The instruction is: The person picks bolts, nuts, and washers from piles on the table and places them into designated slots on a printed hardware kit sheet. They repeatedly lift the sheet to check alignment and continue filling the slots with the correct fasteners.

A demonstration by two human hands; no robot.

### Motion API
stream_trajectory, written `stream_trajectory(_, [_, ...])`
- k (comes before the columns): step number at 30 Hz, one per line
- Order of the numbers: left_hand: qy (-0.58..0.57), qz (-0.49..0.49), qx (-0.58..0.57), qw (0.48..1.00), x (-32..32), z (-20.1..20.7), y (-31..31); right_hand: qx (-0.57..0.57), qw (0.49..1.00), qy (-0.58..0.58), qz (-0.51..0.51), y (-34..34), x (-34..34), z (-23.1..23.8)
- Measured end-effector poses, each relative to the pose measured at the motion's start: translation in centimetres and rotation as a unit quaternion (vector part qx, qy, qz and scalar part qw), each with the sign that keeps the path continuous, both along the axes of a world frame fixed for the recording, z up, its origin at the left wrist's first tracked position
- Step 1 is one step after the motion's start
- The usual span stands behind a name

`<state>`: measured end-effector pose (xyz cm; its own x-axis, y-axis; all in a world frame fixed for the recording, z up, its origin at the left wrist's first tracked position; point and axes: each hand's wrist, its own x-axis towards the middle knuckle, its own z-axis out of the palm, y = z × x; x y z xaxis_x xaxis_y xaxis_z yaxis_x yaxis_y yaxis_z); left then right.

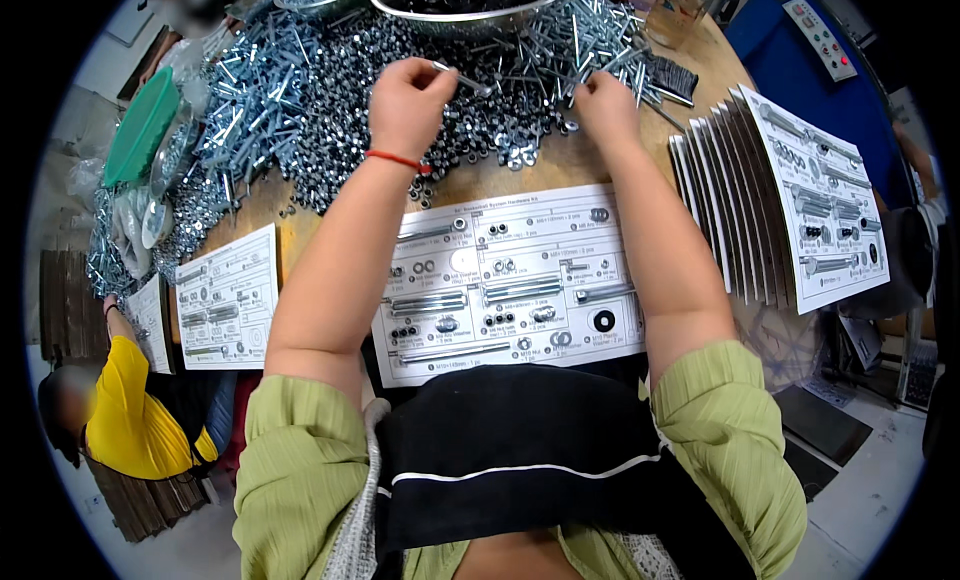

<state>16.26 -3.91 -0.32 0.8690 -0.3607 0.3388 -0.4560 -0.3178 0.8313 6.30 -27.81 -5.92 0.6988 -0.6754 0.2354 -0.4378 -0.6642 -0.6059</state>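
Note:
A wide heap of loose nuts [340,130] and bolts [250,100] covers the far part of the table. Over it, my left hand [408,110] is closed, its fingertips pinching what looks like a shiny bolt [474,84]. My right hand [608,112] dips to the heap's right part with fingers drawn together; whatever is in them is hidden. Below my forearms lies a white printed card [460,262] bearing bolts, nuts and washers in outlined fields. A black ring washer [604,321] sits near its lower right.
A metal bowl [470,18] of dark parts stands behind the heap. Stacked hardware cards [815,200] lean at right, near a clear cup [684,10]. At left are more cards [228,298], a green basket [140,128] and a person in yellow [140,410].

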Motion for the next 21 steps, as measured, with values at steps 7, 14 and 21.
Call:
stream_trajectory(7, [-0.038, -0.12, 0.112, 0.986, -6.4, -0.8, 2.2, 0.142, 0.986, 0.0, 0.092, 1.0, -13.2, 0.6])
stream_trajectory(14, [-0.14, -0.267, 0.404, 0.864, -10.9, -4.9, -0.9, 0.133, 0.981, 0.087, 0.111, 0.6, -17.7, -1.6])
stream_trajectory(21, [-0.131, -0.229, 0.369, 0.891, -11.3, -6.3, -0.4, 0.107, 0.981, 0.055, 0.155, 0.9, -16.8, -2.8])
